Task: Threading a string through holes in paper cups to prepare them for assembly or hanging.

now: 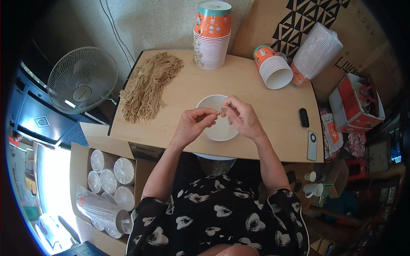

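Observation:
Both hands meet above a white paper bucket (208, 102) that stands at the table's near middle. My left hand (192, 124) is closed, thumb and fingertips pinching a small tan piece, perhaps cord. From the other side my right hand (244, 118) pinches the same spot, its fingers curled. The piece is too small to name surely, and the fingers cover most of it. At the table's left lies a loose bundle of tan cords (147, 87). My hands and wrists hide part of the bucket's right side.
A tall stack of nested paper buckets (212, 49) stands at the back. More stacks lean at the back right, one lying sideways (273, 70). A black object (303, 117) and a pale phone-like slab (312, 145) lie at the right edge. A fan (82, 81) stands left; wrapped stacks fill a carton (77, 166).

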`<state>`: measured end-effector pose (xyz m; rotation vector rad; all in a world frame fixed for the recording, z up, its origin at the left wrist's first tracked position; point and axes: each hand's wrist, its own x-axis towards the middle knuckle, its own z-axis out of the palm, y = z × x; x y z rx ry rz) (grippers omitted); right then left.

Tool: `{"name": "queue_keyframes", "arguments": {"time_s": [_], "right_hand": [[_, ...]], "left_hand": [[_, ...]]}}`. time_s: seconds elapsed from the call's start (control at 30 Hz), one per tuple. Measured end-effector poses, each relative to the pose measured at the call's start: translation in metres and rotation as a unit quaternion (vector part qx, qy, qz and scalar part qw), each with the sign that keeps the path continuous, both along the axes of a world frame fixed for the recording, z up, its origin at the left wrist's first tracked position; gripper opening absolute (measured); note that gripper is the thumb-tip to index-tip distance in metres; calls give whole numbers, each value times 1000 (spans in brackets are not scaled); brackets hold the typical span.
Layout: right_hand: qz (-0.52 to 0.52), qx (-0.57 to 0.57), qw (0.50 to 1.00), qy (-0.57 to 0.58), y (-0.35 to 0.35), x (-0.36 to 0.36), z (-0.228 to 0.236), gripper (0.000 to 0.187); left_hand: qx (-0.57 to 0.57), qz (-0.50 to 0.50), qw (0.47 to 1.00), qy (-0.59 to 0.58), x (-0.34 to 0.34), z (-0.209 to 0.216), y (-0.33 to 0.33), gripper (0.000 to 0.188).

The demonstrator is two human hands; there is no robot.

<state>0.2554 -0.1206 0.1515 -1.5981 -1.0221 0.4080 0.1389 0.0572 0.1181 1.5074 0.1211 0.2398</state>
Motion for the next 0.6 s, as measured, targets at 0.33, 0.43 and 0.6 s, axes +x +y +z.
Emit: {"name": "queue_keyframes", "arguments": {"time_s": [0.33,0.43,0.6], "right_hand": [[-20,-3,989,148,12,-1,-7,9],[-28,-7,985,171,15,-2,-10,9],[-33,-16,981,193,17,-3,-14,9]], "left_hand": [[109,54,987,-103,-2,-19,-7,13],[159,88,975,-129,-3,-21,-10,12],[139,133,975,-110,-4,-23,-14,10]]}}
